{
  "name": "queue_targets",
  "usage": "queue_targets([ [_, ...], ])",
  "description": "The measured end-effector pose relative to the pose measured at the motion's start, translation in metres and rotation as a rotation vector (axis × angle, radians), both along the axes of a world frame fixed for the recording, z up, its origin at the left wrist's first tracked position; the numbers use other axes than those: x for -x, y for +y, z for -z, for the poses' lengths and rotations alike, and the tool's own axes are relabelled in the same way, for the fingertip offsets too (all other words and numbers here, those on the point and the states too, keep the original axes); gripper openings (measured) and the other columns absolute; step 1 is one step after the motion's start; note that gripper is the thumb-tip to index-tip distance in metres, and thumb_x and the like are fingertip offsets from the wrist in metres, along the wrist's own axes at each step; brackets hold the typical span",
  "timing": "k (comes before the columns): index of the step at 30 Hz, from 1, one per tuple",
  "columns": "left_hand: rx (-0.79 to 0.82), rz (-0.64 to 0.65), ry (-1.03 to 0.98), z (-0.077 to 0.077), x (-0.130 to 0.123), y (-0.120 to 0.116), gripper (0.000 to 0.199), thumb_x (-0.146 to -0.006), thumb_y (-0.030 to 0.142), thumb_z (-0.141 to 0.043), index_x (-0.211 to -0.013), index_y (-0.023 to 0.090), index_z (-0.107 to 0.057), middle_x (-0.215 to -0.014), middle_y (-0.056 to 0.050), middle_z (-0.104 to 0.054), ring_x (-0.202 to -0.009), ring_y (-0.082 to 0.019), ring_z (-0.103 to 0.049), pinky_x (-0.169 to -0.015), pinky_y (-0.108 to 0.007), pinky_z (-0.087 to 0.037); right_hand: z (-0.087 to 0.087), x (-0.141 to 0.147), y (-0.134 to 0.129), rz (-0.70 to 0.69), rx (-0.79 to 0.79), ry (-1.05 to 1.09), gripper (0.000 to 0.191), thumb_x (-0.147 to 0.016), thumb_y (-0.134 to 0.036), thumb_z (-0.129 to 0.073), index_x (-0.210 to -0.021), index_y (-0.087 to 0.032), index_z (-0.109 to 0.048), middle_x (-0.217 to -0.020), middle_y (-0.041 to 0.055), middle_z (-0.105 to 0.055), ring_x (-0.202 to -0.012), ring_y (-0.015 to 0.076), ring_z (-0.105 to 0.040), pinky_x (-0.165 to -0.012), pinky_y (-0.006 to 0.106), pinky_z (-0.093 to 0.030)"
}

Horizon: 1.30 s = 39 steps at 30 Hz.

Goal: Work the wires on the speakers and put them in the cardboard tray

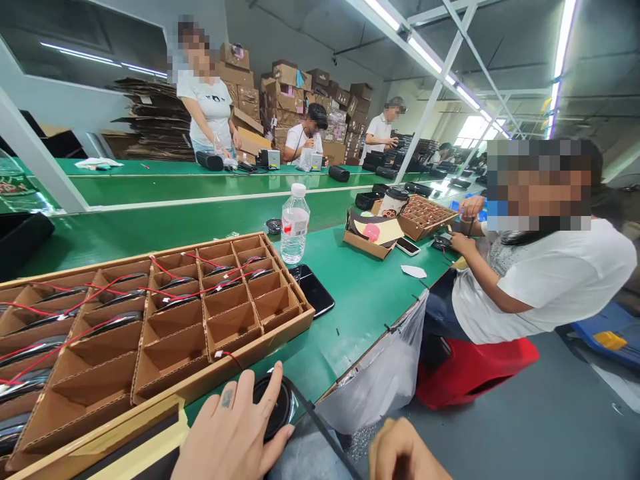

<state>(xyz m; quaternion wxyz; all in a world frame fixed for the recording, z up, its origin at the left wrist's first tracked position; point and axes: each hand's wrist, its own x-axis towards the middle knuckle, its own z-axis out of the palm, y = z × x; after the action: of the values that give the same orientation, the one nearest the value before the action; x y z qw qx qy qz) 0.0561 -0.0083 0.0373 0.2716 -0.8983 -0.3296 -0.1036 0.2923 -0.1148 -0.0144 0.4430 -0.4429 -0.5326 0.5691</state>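
Note:
My left hand (237, 430) holds a round black speaker (280, 408) at the near table edge, index finger and thumb on its rim. From the speaker a red wire with a white connector (219, 354) reaches onto the box's edge. A narrow black strip (320, 427) runs from the speaker's rim down towards my right hand (405, 453), which is curled closed at the bottom edge; its grip on the strip is partly out of frame. A divided cardboard box (170, 390) holds several black speakers with red wires; its nearer right cells are bare.
Behind the box's right end are a water bottle (295, 227) and a black phone (314, 291). A plastic bag (385, 363) hangs from the table edge. A co-worker (555, 267) sits at right on a red stool (475, 370); other people work across the green bench (220, 207).

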Motion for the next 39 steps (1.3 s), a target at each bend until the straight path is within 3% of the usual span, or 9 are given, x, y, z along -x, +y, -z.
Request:
queue_targets([
  [2, 0.058, -0.042, 0.002, -0.001, -0.001, 0.002, 0.071, -0.07, 0.058, -0.065, -0.123, 0.012, -0.058, -0.086, -0.017, -0.058, -0.065, -0.028, -0.058, -0.051, -0.039, -0.049, -0.011, 0.001, 0.02, -0.038, -0.018, 0.269, 0.067, -0.054, -0.065, -0.077, -0.048, -0.014, -0.034, -0.051, -0.0032, -0.039, -0.039, 0.0025, -0.038, -0.04, 0.013, -0.033],
  [5, 0.316, -0.049, 0.079, -0.013, 0.002, 0.013, 0.091, -0.056, 0.068, -0.072, -0.125, 0.012, -0.056, -0.104, -0.021, -0.061, -0.076, -0.031, -0.062, -0.059, -0.042, -0.054, -0.024, 0.001, 0.041, -0.123, -0.045, 0.613, 0.063, -0.046, -0.049, -0.088, -0.056, -0.014, -0.036, -0.058, -0.0046, -0.043, -0.038, 0.0031, -0.047, -0.038, 0.011, -0.038],
  [8, 0.583, -0.004, 0.158, -0.028, 0.007, 0.03, 0.088, -0.048, 0.048, -0.086, -0.125, 0.018, -0.056, -0.126, -0.016, -0.054, -0.088, -0.029, -0.065, -0.072, -0.04, -0.057, -0.034, -0.001, 0.052, -0.09, -0.06, 0.609, 0.054, -0.051, -0.043, -0.088, -0.059, -0.014, -0.043, -0.061, -0.0023, -0.05, -0.041, 0.006, -0.054, -0.038, 0.011, -0.04],
  [12, 0.719, 0.093, 0.166, -0.039, 0.008, 0.041, 0.082, -0.049, 0.025, -0.088, -0.125, 0.027, -0.055, -0.129, -0.004, -0.054, -0.098, -0.027, -0.063, -0.081, -0.038, -0.056, -0.048, -0.002, 0.065, 0.028, -0.196, 0.578, 0.034, -0.071, -0.038, -0.078, -0.064, -0.013, -0.055, -0.061, 0.002, -0.058, -0.044, 0.0109, -0.061, -0.039, 0.012, -0.045],
  [17, 0.924, -0.157, 0.076, -0.032, 0.008, 0.028, 0.069, -0.066, 0.022, -0.076, -0.13, 0.024, -0.051, -0.135, -0.006, -0.048, -0.108, -0.029, -0.058, -0.092, -0.043, -0.05, -0.061, -0.012, 0.085, 0.109, -0.384, 0.419, 0.01, -0.078, -0.027, -0.073, -0.079, -0.018, -0.069, -0.065, 0.004, -0.065, -0.047, 0.0141, -0.064, -0.042, 0.015, -0.05],
  [22, 1.043, -0.353, 0.032, -0.031, 0.01, 0.013, 0.065, -0.077, 0.024, -0.059, -0.139, 0.027, -0.038, -0.146, -0.002, -0.033, -0.108, -0.027, -0.059, -0.092, -0.047, -0.05, -0.037, -0.036, 0.086, 0.286, -0.579, 0.168, 0.005, -0.082, -0.023, -0.068, -0.084, -0.022, -0.072, -0.068, -0.0015, -0.05, -0.039, 0.004, -0.053, -0.039, 0.012, -0.044],
  [29, 0.998, -0.38, 0.09, -0.036, 0.005, 0.014, 0.066, -0.078, 0.026, -0.059, -0.139, 0.033, -0.037, -0.143, 0.0, -0.038, -0.096, -0.029, -0.063, -0.084, -0.051, -0.052, 0.014, -0.044, 0.054, 0.302, -0.425, 0.235, 0.006, -0.083, -0.026, -0.068, -0.086, -0.027, -0.072, -0.071, -0.0028, -0.04, -0.035, -0.0002, -0.043, -0.032, 0.009, -0.035],
  [34, 0.977, -0.354, 0.149, -0.035, 0.003, 0.018, 0.067, -0.077, 0.027, -0.058, -0.14, 0.035, -0.034, -0.143, -0.001, -0.038, -0.094, -0.029, -0.063, -0.082, -0.05, -0.053, 0.02, -0.034, 0.029, 0.286, -0.376, 0.215, 0.007, -0.083, -0.027, -0.067, -0.087, -0.028, -0.072, -0.072, -0.0026, -0.038, -0.039, -0.0008, -0.039, -0.034, 0.008, -0.036],
  [39, 0.955, -0.336, 0.195, -0.035, 0.001, 0.019, 0.067, -0.077, 0.029, -0.058, -0.139, 0.038, -0.035, -0.14, -0.003, -0.041, -0.092, -0.031, -0.064, -0.079, -0.051, -0.054, 0.01, -0.027, 0.013, 0.231, -0.396, 0.134, 0.013, -0.084, -0.024, -0.065, -0.092, -0.032, -0.071, -0.071, -0.002, -0.037, -0.045, 0.0023, -0.037, -0.035, 0.01, -0.038],
])
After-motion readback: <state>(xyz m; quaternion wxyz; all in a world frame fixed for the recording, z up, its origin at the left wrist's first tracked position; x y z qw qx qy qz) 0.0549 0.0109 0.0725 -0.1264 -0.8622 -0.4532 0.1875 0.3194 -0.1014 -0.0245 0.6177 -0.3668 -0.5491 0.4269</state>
